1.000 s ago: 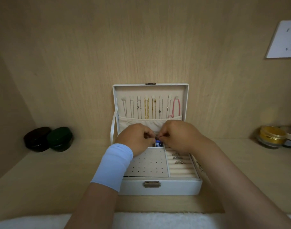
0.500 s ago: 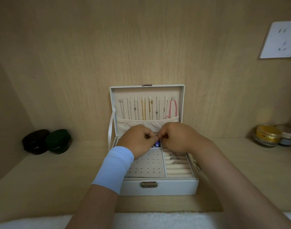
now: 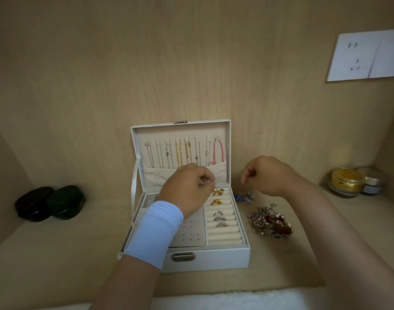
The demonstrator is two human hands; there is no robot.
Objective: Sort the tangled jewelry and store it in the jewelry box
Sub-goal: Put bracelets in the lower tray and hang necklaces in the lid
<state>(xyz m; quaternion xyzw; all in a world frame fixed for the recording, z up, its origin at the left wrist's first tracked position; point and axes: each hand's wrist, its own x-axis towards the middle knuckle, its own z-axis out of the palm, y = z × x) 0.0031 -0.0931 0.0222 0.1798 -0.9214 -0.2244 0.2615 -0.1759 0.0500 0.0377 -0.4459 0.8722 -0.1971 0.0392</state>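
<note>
Half a second ago both hands met, fingertips together, over the back of the jewelry box (image 3: 214, 259). Now the right hand (image 3: 266, 175) has swung off to the right and hangs above the shelf (image 3: 57, 253), fingers loosely curled with nothing seen in them. The left hand (image 3: 187, 190) stays over the box, thumb and forefinger pressed together just above a gold ring (image 3: 218, 191) in the rearmost ring roll; whether they grip it I cannot tell. A blue piece (image 3: 242, 196) now lies just right of the box, near the tangled pile (image 3: 270, 223). The box stands mid-shelf, its long axis left to right and its latch facing the person. Its open lid (image 3: 180, 128) is upright against the back wall, with chains (image 3: 180, 153) hanging straight down. The shelf and walls are pale wood, with a white socket plate (image 3: 366, 57) upper right. Two dark cases (image 3: 48, 203) sit left and a gold jar (image 3: 346, 181) sits right.
</note>
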